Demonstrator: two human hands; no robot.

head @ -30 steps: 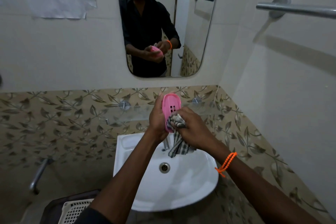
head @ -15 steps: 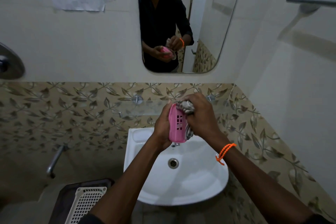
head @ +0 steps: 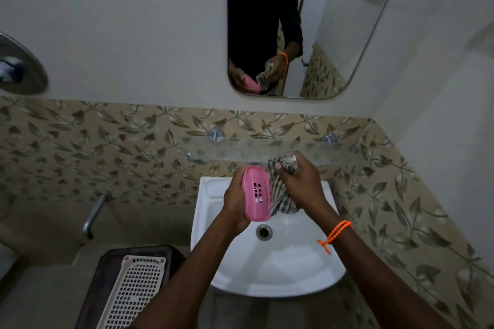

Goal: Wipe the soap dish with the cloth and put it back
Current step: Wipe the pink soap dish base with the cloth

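Soap dish wiped over white sink (head: pixel 280 270), below glass shelf (head: pixel 262 148)

Left hand (head: pixel 235 201) grips pink soap dish (head: pixel 256 196) upright, slotted base toward camera; right hand (head: pixel 299 184) bunches checked cloth (head: pixel 280 195) against dish's right side; orange bracelet (head: pixel 334 234) on right wrist

The soap dish (head: pixel 256 193) is showing smooth pink plastic with slots; the cloth (head: pixel 281 195) is looking woven and checked; the basin (head: pixel 280 270) is gleaming glossy white ceramic; the shelf (head: pixel 240 148) is appearing clear glass.
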